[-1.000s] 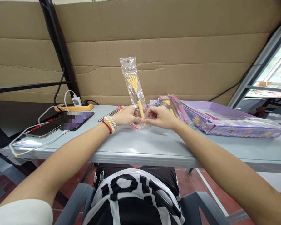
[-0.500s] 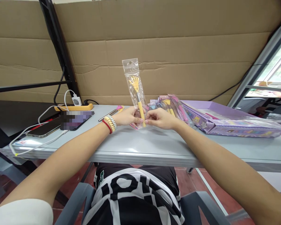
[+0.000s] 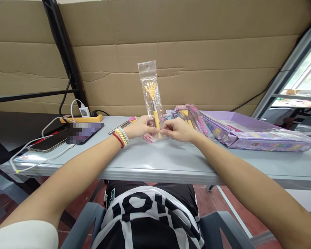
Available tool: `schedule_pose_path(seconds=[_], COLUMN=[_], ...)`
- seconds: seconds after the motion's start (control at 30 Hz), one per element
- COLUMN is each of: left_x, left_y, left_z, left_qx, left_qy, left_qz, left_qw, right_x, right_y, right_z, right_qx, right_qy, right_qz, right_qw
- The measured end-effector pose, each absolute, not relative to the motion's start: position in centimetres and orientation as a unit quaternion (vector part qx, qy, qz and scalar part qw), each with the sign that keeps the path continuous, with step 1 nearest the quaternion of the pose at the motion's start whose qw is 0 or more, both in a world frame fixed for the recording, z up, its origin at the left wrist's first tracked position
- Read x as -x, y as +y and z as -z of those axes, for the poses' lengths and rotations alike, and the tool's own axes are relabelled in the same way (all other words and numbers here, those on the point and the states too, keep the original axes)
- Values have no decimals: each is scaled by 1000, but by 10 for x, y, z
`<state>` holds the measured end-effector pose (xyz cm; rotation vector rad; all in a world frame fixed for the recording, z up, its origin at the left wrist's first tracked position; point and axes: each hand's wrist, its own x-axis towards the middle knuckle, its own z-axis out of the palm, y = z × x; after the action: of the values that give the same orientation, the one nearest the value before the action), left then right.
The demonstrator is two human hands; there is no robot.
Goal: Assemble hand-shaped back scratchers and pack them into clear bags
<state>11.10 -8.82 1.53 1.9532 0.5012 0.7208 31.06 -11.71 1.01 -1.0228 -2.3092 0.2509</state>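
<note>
A yellow back scratcher (image 3: pixel 156 117) with a hand-shaped head stands almost upright inside a clear plastic bag (image 3: pixel 147 71). My left hand (image 3: pixel 142 127) grips the bagged back scratcher by its handle, thumb in front. Against the lower right side of the bag, my right hand (image 3: pixel 177 129) pinches with thumb and forefinger near the handle's end. A pink printed card (image 3: pixel 149 138) shows at the bag's bottom, below my left hand. Beyond my right hand lie several bagged back scratchers (image 3: pixel 200 121) in pink, yellow and blue. Unbagged ones (image 3: pixel 121 125) rest left of my left hand.
A purple open box (image 3: pixel 264 143) with plastic film stands at the right of the grey table (image 3: pixel 150 162). On the left are two phones (image 3: pixel 86 134), white cables and a yellow power strip (image 3: pixel 85 118). A cardboard wall (image 3: pixel 197 55) rises behind.
The bag with the yellow back scratcher has shifted slightly up and to the right. More of the pink card now shows under my left hand. Both hands keep their grip.
</note>
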Motion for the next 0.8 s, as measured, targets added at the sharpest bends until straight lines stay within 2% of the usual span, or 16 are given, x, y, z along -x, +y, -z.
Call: schedule_pose_path(seconds=[0.23, 0.63, 0.8], left_x=[-112, -109, -109], left_y=[-80, -86, -82], left_z=[-11, -13, -10], left_qx=[-713, -777, -791], left_qy=[214, 196, 195], left_qz=[-400, -273, -290], left_qw=[535, 532, 502], right_x=[-309, -310, -309], right_y=[-119, -117, -120], right_z=[-11, -9, -11], right_qx=[395, 397, 399], right_qy=[-847, -850, -850], right_qz=[-111, -87, -98], right_qw=[338, 336, 329])
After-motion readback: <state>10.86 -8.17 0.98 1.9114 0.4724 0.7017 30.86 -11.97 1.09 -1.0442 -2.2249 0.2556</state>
